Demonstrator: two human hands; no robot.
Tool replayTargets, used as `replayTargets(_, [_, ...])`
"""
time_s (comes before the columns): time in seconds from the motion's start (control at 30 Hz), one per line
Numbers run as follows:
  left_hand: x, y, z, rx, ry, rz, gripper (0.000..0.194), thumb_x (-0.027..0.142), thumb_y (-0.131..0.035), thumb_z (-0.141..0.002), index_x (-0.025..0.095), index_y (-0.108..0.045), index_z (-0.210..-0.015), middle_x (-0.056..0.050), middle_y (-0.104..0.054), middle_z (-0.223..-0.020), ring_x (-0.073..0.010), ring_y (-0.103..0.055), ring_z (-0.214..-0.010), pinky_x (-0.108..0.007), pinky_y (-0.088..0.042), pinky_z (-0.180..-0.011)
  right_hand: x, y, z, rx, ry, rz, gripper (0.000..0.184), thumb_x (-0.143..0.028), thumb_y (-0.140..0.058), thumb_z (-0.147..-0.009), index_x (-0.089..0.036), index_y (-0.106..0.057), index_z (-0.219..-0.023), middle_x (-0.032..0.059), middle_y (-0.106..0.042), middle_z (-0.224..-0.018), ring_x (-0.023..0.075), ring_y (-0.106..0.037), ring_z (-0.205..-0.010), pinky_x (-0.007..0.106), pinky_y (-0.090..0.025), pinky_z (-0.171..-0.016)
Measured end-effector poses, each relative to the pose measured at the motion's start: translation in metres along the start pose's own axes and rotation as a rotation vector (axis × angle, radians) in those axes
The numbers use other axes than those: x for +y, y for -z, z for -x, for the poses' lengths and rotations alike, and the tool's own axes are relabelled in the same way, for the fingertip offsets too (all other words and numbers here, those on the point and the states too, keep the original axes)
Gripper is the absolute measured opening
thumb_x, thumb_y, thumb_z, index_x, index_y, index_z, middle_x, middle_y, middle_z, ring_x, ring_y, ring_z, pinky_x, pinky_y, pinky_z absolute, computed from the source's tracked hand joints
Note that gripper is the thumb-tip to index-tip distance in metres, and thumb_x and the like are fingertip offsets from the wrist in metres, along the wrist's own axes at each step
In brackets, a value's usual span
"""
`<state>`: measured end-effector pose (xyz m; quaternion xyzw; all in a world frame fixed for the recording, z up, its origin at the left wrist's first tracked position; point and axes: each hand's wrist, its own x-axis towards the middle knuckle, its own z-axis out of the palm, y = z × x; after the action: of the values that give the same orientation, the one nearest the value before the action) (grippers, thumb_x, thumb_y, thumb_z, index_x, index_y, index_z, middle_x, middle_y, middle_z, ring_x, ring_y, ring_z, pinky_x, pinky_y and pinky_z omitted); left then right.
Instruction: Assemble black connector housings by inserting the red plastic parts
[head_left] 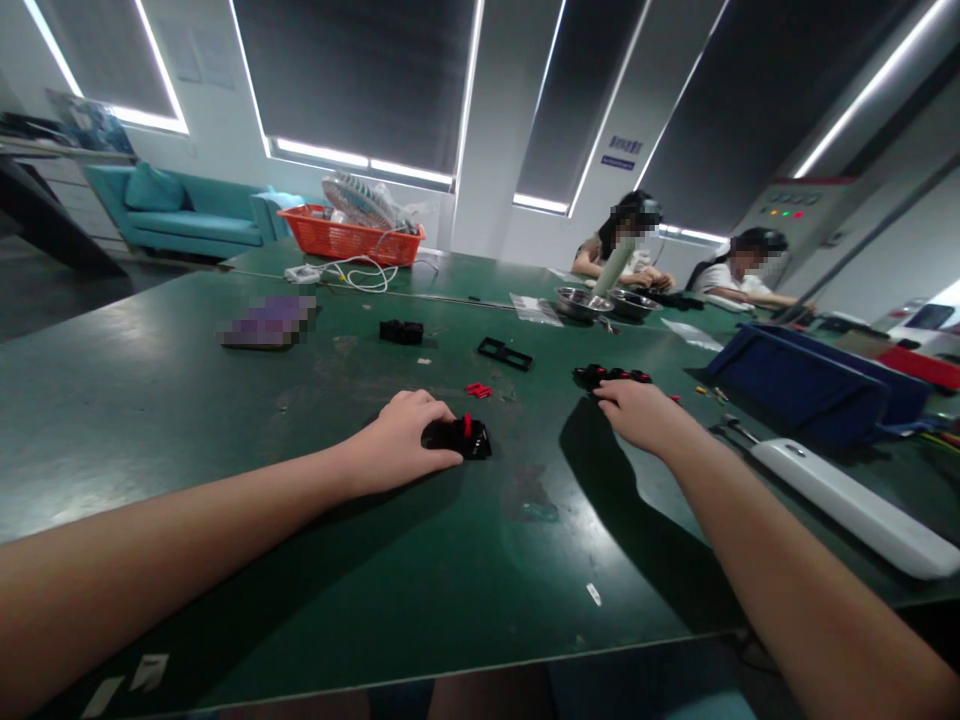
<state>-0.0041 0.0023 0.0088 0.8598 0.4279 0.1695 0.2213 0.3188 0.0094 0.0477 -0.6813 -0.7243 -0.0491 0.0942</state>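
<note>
My left hand (401, 440) rests on the green table (225, 480), fingers curled around a small black part with a red piece (466, 436). My right hand (637, 412) lies further right, knuckles up, its fingertips touching a black part with red pieces (611, 376); its fingers are hidden beneath the hand. A loose red piece (478, 390) lies between the two hands. Farther back lie a black frame (505, 353) and a black block (400, 331).
A white elongated device (855, 505) and a blue fabric bin (810, 385) stand at the right. Steel bowls (581, 301), an orange basket (349, 238) and a white cable (352, 272) sit at the back. Two people work at the far right end.
</note>
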Motion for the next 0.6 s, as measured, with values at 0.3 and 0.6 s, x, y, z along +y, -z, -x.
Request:
replayTargets(0.3, [0.0,0.0,0.0,0.002,0.001,-0.008,0.04,0.046,-0.066,-0.079,0.019,-0.067,-0.11,-0.011,-0.062,-0.115,-0.0316,-0.053,-0.114,-0.046,-0.044,-0.101,0.012,0.012,0.066,-0.018,-0.011,0.02,0.035,-0.015,-0.047,-0.088,-0.014,-0.076,-0.108,0.0175,-0.072,-0.118,0.0348,-0.068,-0.111,0.052,-0.049,-0.102])
replayTargets(0.6, [0.003,0.001,-0.001,0.013,0.011,-0.024,0.037,0.044,-0.067,-0.078,0.019,-0.067,-0.104,-0.011,-0.063,-0.113,-0.0312,-0.054,-0.113,-0.046,-0.045,-0.1,0.057,0.019,0.069,0.106,-0.13,0.012,0.033,-0.007,-0.049,-0.079,-0.023,-0.078,-0.085,0.0143,-0.077,-0.1,0.0372,-0.072,-0.099,0.051,-0.054,-0.091])
